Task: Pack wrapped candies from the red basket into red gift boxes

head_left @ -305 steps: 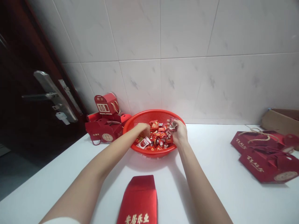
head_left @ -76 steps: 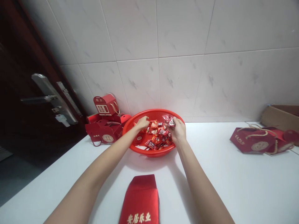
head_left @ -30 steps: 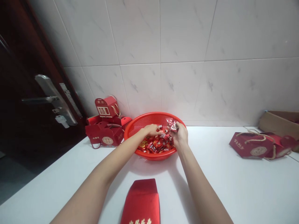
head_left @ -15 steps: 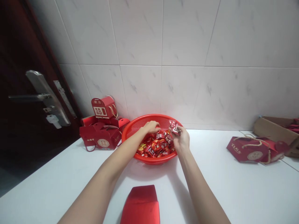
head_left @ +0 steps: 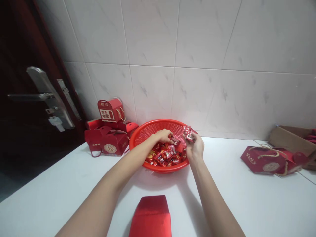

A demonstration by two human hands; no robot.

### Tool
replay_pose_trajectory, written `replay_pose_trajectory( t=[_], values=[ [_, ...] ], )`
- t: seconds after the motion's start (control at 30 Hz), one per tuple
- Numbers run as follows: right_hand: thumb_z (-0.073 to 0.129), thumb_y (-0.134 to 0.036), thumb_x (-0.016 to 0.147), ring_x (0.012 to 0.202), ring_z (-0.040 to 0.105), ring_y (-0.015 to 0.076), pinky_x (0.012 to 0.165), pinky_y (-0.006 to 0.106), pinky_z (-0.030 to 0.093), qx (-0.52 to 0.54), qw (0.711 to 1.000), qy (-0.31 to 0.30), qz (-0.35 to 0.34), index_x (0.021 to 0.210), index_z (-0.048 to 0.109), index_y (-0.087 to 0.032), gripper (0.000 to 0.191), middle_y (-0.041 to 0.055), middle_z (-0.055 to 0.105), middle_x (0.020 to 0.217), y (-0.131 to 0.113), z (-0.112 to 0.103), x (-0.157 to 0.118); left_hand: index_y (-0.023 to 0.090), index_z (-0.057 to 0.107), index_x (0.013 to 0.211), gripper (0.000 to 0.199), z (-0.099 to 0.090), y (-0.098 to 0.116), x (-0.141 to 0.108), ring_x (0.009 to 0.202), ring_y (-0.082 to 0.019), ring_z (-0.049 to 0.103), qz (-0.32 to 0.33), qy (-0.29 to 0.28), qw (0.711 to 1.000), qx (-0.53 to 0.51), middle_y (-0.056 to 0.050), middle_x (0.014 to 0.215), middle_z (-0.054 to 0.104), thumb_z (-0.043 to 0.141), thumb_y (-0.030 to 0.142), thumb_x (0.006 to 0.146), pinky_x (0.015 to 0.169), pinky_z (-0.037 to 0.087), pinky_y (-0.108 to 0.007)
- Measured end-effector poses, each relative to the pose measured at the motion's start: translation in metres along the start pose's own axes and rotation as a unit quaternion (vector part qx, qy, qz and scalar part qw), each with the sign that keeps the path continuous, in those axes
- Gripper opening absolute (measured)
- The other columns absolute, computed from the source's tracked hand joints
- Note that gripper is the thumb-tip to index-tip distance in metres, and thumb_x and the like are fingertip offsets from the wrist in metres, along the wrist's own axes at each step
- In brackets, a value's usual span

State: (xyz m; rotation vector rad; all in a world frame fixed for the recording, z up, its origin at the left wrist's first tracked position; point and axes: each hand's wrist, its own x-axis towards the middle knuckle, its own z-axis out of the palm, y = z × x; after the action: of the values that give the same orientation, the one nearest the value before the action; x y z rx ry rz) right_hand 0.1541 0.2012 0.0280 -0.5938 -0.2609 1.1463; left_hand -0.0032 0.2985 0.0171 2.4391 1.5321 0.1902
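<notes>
Two hands at a red basket of sweets

From where I'm standing, the person's left hand [head_left: 163,135] is reaching into the red basket [head_left: 165,169], its fingers curling down at the loose sweets [head_left: 165,157]; I cannot tell whether they are pinching one. The right hand [head_left: 196,148] is pinching a few wrapped sweets [head_left: 189,134] between thumb and fingers, just above the basket's right rim. The basket is sitting on the white table [head_left: 86,194], near the tiled wall [head_left: 153,89]. A shiny red packet [head_left: 150,223] is lying in front of it, partly out of view. To the left, red gift boxes [head_left: 108,144] are standing in a pile, while rope-handled boxes [head_left: 269,163] are resting well apart on the right, near an open cardboard box [head_left: 283,138].
</notes>
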Motion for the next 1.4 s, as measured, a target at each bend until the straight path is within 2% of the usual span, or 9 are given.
replay_pose_trajectory(
  t=[0.3, 0.43, 0.63, 0.87, 1.0, 1.07, 1.13, 1.23, 1.4],
  values=[
    [0.064, -0.006, 0.062, 0.061, 0.063, 0.011, 0.06, 0.023, 0.058, -0.017, 1.0, -0.013, 0.001, 0.063, 0.057, -0.017, 0.013, -0.0044, 0.065, 0.061, 0.0, 0.002, -0.002, 0.019, 0.078, 0.087, 0.02, -0.013, -0.009, -0.002, 0.092, -0.024, 0.067, 0.014, 0.108, 0.987, -0.12, -0.006, 0.092, 0.075, 0.068, 0.031, 0.075, 0.082, 0.048, -0.029],
    [0.067, -0.007, 0.059, 0.058, 0.061, 0.0105, 0.055, 0.021, 0.054, -0.029, 0.999, -0.024, 0.001, 0.064, 0.058, -0.018, 0.015, -0.0054, 0.064, 0.059, 0.002, 0.001, -0.001, 0.014, 0.073, 0.088, 0.03, -0.024, -0.005, -0.006, 0.075, -0.019, 0.064, 0.045, 0.128, 0.971, -0.199, -0.006, 0.083, 0.072, 0.059, 0.039, 0.08, 0.071, 0.049, -0.029],
    [0.07, -0.011, 0.059, 0.061, 0.063, 0.0122, 0.058, 0.024, 0.055, -0.031, 0.999, -0.03, -0.007, 0.066, 0.059, -0.019, 0.015, -0.0047, 0.066, 0.061, 0.006, 0.0, 0.001, 0.016, 0.061, 0.071, 0.034, -0.032, 0.004, -0.013, 0.061, -0.012, 0.053, 0.091, 0.133, 0.916, -0.367, 0.0, 0.068, 0.06, 0.063, 0.049, 0.074, 0.062, 0.045, -0.025],
    [0.072, -0.012, 0.062, 0.063, 0.064, 0.0119, 0.061, 0.024, 0.054, -0.045, 0.998, -0.045, -0.022, 0.07, 0.063, -0.018, 0.014, -0.0041, 0.068, 0.065, 0.006, -0.004, 0.004, 0.015, 0.069, 0.073, 0.018, -0.026, 0.004, -0.013, 0.071, -0.017, 0.064, 0.006, 0.128, 0.958, -0.256, -0.005, 0.074, 0.071, 0.051, 0.02, 0.073, 0.069, 0.05, -0.026],
    [0.072, -0.011, 0.063, 0.062, 0.063, 0.0114, 0.062, 0.023, 0.054, -0.045, 0.997, -0.057, -0.014, 0.07, 0.062, -0.018, 0.014, -0.0041, 0.068, 0.065, 0.006, -0.006, 0.006, 0.016, 0.076, 0.086, 0.029, -0.027, 0.0, -0.018, 0.09, -0.021, 0.068, -0.007, 0.119, 0.973, -0.198, -0.006, 0.091, 0.076, 0.057, 0.012, 0.065, 0.08, 0.052, -0.025],
    [0.073, -0.012, 0.063, 0.062, 0.063, 0.011, 0.061, 0.023, 0.053, -0.045, 0.997, -0.06, -0.011, 0.07, 0.061, -0.018, 0.015, -0.0046, 0.067, 0.064, 0.007, -0.007, 0.006, 0.017, 0.078, 0.081, 0.027, -0.027, 0.001, -0.021, 0.082, -0.019, 0.07, 0.0, 0.056, 0.982, -0.18, -0.003, 0.083, 0.077, 0.057, 0.011, 0.065, 0.074, 0.052, -0.023],
    [0.074, -0.013, 0.063, 0.062, 0.063, 0.0112, 0.061, 0.023, 0.053, -0.05, 0.997, -0.064, -0.012, 0.07, 0.061, -0.018, 0.016, -0.005, 0.067, 0.064, 0.007, -0.007, 0.007, 0.017, 0.079, 0.081, 0.03, -0.025, 0.003, -0.022, 0.074, -0.017, 0.07, 0.022, -0.05, 0.987, -0.151, -0.001, 0.076, 0.077, 0.056, 0.009, 0.064, 0.066, 0.052, -0.021],
    [0.075, -0.014, 0.063, 0.064, 0.064, 0.0123, 0.063, 0.024, 0.054, -0.055, 0.996, -0.071, -0.012, 0.071, 0.06, -0.019, 0.018, -0.0047, 0.067, 0.065, 0.008, -0.007, 0.007, 0.02, 0.08, 0.097, 0.05, -0.016, 0.007, -0.021, 0.084, -0.017, 0.072, 0.068, -0.135, 0.984, -0.1, 0.0, 0.091, 0.08, 0.053, 0.002, 0.059, 0.068, 0.052, -0.018],
    [0.074, -0.013, 0.062, 0.063, 0.064, 0.012, 0.062, 0.024, 0.053, -0.049, 0.997, -0.056, -0.012, 0.07, 0.061, -0.018, 0.017, -0.0045, 0.067, 0.064, 0.008, -0.007, 0.007, 0.025, 0.074, 0.117, 0.067, -0.001, 0.013, -0.017, 0.101, -0.022, 0.07, 0.079, -0.084, 0.992, -0.054, -0.004, 0.117, 0.076, 0.053, -0.001, 0.06, 0.078, 0.053, -0.023]
  ],
)
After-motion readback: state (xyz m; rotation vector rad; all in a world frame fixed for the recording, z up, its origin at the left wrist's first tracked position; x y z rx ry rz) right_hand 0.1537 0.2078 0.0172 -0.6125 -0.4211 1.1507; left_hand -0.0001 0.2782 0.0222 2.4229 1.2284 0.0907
